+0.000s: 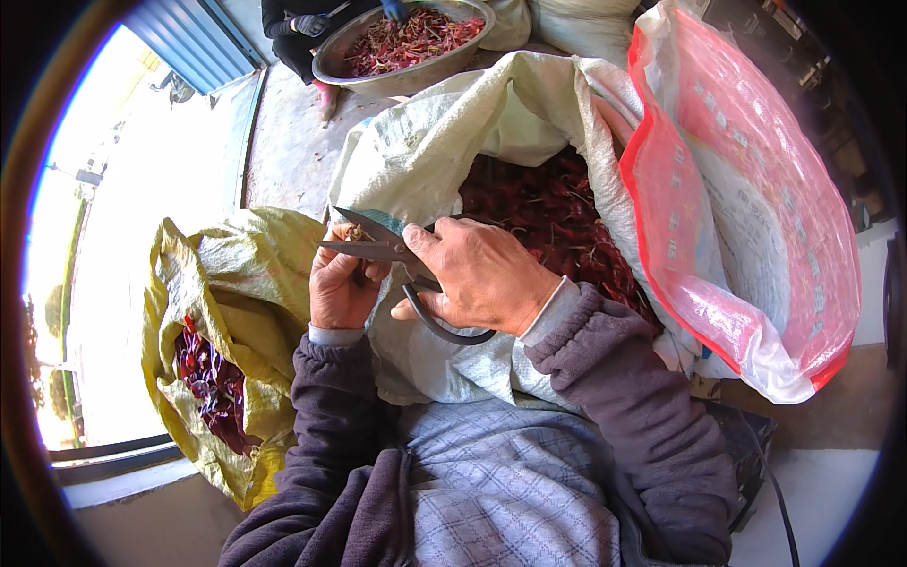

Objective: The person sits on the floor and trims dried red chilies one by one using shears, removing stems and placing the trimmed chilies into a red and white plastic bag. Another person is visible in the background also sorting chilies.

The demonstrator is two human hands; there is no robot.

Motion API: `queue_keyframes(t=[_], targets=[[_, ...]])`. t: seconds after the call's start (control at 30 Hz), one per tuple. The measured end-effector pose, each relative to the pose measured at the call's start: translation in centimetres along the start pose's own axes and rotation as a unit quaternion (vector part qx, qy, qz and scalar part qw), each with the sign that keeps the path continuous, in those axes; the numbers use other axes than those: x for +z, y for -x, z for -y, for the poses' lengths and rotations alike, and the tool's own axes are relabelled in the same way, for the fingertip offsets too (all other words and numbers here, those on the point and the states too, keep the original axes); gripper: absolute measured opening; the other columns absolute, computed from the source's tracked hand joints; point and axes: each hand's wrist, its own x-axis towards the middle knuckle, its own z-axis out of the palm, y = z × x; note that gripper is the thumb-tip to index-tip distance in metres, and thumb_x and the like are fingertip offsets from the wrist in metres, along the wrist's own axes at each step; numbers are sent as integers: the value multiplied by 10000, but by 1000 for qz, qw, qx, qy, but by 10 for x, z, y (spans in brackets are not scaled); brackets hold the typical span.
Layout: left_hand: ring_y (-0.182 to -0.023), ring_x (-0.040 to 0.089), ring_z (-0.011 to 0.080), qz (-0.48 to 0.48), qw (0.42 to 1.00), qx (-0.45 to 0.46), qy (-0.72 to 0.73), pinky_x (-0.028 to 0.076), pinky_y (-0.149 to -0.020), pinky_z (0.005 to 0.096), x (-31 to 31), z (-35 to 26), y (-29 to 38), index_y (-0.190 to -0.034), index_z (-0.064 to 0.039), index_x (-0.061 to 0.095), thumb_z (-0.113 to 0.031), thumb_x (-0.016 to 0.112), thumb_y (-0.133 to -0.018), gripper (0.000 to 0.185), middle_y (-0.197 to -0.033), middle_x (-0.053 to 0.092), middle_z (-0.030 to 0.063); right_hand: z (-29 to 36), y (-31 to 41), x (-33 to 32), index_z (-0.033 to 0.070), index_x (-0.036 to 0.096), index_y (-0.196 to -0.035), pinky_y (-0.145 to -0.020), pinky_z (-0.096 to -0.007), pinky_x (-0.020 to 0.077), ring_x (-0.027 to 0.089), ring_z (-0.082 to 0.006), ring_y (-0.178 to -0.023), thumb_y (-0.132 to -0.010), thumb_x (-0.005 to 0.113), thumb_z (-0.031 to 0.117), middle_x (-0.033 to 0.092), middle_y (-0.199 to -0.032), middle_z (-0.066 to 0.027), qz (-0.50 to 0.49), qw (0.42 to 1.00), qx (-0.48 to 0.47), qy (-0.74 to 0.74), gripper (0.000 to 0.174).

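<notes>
My right hand grips a pair of dark metal scissors by its looped handles, the blades spread and pointing left. Between the blades are the brownish stem ends of dried chilies, pinched in my left hand; the rest of them is hidden by my fingers. Both hands are above the near side of a large white woven sack, its mouth folded wide. Dark red dried chilies fill the sack, partly covered by my right hand. To the left, a yellow woven sack holds more dried red chilies.
A red and clear printed plastic bag stands at the right. Beyond the white sack, another person's gloved hand reaches into a wide metal basin of chilies. Full white sacks stand behind. A cable hangs at lower right.
</notes>
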Motion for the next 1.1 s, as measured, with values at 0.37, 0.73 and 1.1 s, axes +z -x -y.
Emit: queue_keyframes(t=[0.37,0.73,1.1], targets=[[-765,581,184,-12,1000,3,20,492,-692,328,-17,-6,-3,-1228,-99,661,-19,698,-942,299,-968,692,69,10,-14,5,-47,626,-1099,-753,-482,604,737,-413,-853,-889,765,450,698,-908,-243,6,1000,4,27,558],[-746,522,154,-16,999,0,34,461,-689,306,-20,-3,-4,-1112,-71,638,-103,690,-983,143,-897,610,44,2,-21,34,-9,652,-989,-637,-463,587,733,-373,-705,-896,744,483,701,-733,-209,-57,997,-18,45,509],[-692,465,130,31,998,-15,50,391,-630,295,-17,-3,-6,-1112,-61,605,-163,712,-961,211,-838,556,26,-6,-3,34,-29,595,-1293,-806,-506,561,706,-457,-911,-707,745,809,707,-903,-285,8,989,47,-141,1034]])
